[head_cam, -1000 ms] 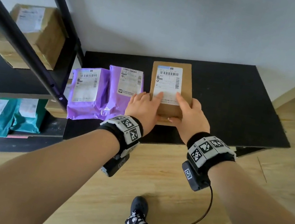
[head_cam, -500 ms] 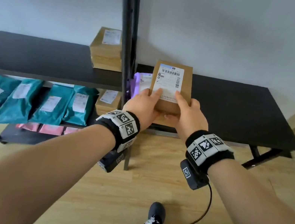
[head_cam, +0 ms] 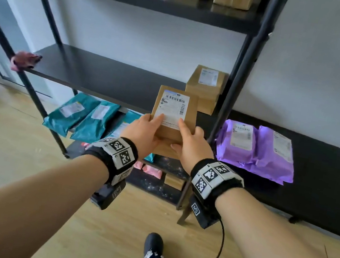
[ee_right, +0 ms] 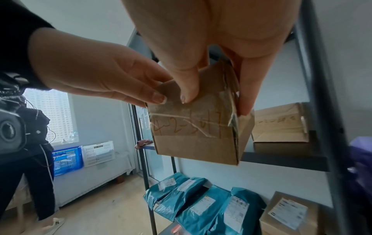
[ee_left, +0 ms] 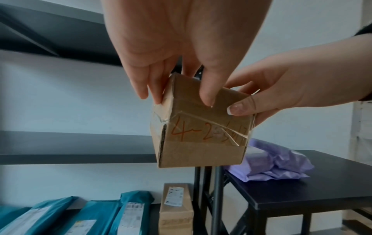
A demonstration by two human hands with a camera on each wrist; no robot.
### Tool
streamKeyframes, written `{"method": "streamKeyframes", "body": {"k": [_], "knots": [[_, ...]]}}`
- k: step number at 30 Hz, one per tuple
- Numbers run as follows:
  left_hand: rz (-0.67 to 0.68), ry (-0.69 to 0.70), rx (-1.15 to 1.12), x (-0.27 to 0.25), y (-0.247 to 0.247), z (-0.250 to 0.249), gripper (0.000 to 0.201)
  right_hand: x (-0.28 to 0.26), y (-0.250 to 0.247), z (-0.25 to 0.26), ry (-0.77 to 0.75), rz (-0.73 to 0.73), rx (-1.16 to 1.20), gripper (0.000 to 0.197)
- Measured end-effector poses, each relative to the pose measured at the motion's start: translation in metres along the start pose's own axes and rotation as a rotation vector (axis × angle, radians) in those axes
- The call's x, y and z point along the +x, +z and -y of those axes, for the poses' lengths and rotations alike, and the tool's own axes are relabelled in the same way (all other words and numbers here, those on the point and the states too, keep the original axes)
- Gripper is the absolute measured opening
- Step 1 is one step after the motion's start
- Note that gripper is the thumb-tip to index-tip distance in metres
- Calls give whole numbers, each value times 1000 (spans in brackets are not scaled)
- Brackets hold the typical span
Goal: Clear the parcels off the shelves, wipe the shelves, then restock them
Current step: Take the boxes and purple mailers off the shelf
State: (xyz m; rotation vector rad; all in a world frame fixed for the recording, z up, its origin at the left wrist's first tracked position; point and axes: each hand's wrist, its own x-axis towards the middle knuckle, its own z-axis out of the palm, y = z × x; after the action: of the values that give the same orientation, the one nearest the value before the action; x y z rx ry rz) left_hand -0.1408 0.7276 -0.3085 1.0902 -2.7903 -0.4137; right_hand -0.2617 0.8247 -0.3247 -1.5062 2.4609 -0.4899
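Both hands, left hand (head_cam: 144,132) and right hand (head_cam: 193,143), grip a cardboard box (head_cam: 173,116) before the nearly bare middle shelf (head_cam: 96,75), restocking apparently underway, purple parcels (head_cam: 256,148) waiting on the counter (head_cam: 326,179).

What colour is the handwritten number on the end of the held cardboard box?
Red-orange marker, under clear tape on the cardboard box; clearest in the left wrist view.

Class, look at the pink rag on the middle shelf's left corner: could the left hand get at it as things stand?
Probably not yet: the left hand grips the cardboard box together with the right hand, though the way to the pink rag looks free.
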Motion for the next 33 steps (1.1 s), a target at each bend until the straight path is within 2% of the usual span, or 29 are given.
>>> {"method": "streamKeyframes", "body": {"k": [5,8,12,16,20,22,24,26,30,33], "knots": [[23,-73,40,58,1,40,65,74,21,10,-33,45,31,67],[87,-106,77,104,3,64,66,126,33,11,-46,80,3,66],[158,-97,148,164,0,89,55,188,46,9,-21,123,-40,64],[185,-77,137,215,-2,108,59,233,52,9,6,91,-94,64],[192,-8,112,263,-4,122,58,271,49,11,49,45,-180,62],[184,26,96,289,-3,128,53,293,46,11,62,-44,-238,52],[198,86,145,314,0,131,55,312,39,11,2,-98,-348,36],[226,151,188,336,-1,132,57,324,33,13,-2,-106,-377,34],[239,303,286,365,-6,136,49,352,33,14,129,-136,-373,36],[218,379,313,376,-7,140,44,366,36,14,286,-142,-244,39]]}}
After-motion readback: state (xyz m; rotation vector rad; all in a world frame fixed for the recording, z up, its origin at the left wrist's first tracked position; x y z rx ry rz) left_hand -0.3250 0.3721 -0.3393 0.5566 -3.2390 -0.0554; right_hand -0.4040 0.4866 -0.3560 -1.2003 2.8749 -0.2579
